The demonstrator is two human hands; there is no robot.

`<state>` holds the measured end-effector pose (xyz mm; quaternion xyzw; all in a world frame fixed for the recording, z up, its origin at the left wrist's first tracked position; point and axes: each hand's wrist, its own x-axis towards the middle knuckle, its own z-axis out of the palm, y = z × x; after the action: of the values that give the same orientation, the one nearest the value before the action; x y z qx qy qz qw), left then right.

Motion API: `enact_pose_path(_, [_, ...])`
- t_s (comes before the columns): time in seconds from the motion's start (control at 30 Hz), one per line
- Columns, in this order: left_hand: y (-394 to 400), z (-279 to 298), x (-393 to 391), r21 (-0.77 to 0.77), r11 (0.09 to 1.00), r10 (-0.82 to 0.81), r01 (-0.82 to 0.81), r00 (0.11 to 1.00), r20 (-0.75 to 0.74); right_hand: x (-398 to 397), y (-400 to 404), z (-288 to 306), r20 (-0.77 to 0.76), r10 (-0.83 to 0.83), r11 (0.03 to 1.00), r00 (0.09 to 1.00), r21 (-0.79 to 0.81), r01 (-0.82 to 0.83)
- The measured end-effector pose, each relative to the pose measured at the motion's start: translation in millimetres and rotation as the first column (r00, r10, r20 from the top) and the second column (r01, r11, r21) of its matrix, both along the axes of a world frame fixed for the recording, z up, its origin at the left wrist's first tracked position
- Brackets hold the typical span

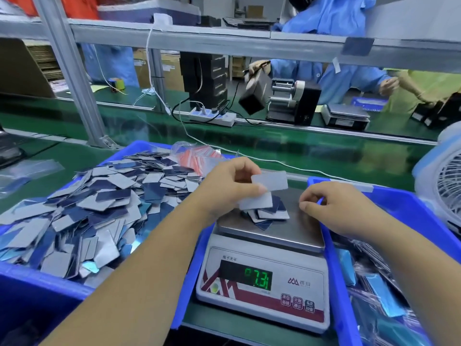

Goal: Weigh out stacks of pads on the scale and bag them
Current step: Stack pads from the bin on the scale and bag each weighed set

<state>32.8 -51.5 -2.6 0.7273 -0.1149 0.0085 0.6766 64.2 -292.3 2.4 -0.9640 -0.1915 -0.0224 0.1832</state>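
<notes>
Two bare forearms, both hands ungloved.
Left hand and right hand show no gloves, rings, watch or wrist strap. Forearms run bare from the near edge of view up to the wrists; no sleeve or cuff visible on either. Nails short and unpainted where they can be seen. Nothing else of the body in view.
</notes>
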Motion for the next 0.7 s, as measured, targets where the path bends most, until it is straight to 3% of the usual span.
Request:
enact_pose_path(0.07, [10, 1, 2, -0.112, 0.992, 0.061, -0.064, 0.998, -0.035, -1, 0, 1, -0.003, -0.003, 1.000, 1.000, 0.013, 0.003])
enact_pose_path(0.27, [33, 1, 6, -0.172, 0.961, 0.211, -0.219, 0.976, -0.062, -4, 3, 2, 0.020, -0.004, 0.999, 1.000, 0.039, 0.003])
enact_pose_path(0.4, [21, -3, 5, -0.063, 0.983, 0.172, -0.170, 0.985, 0.018, -8, 6, 5, 0.086, -0.016, 0.956, 0.996, 0.293, -0.010])
enact_pose_path(0.5, [7, -6, 1, -0.021, 0.998, 0.067, -0.066, 0.995, 0.067, -15, 13, 9, 0.067, 0.052, 0.842, 0.996, 0.533, -0.080])
enact_pose_path(0.7, [0, -6, -2, 0.008, 1.000, -0.004, 0.003, 0.992, 0.129, -24, 24, 6, 0.083, 0.154, 0.753, 0.985, 0.636, -0.171])
